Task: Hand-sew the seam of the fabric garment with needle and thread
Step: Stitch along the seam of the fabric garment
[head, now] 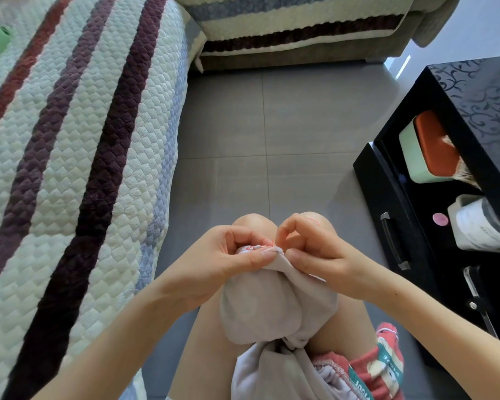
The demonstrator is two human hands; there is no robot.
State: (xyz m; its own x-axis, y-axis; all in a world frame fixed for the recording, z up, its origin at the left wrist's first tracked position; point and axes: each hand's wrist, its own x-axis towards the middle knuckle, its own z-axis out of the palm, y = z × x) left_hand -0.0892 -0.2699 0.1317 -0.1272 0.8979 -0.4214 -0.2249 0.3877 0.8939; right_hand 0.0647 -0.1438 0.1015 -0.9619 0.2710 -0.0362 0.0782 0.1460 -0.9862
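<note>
Garment (pixel 272 307): pale grey fabric, lying over the person's lap and hanging between the thighs, its upper edge raised to the hands just short of the knees (pixel 251 223). Judged light, limp and easily creased. It has no stiffness of its own, so the hold belongs close on either side of the stitch point, with the edge kept taut.

Left hand (pixel 228 255): thumb and forefinger clamped on the bunched edge, where the seam (pixel 256 248) shows red stitches.

Right hand (pixel 312 249): thumb and forefinger tips pressed together at the seam's right end, other fingers curled. Red thread (pixel 315 221) crosses its forefinger. The needle is too small to make out. Thread judged fine and prone to tangling.

Beyond: grey tiled floor (pixel 272 125); striped quilted sofa cover (pixel 84 140) to the left; black cabinet (pixel 474 90) to the right.
</note>
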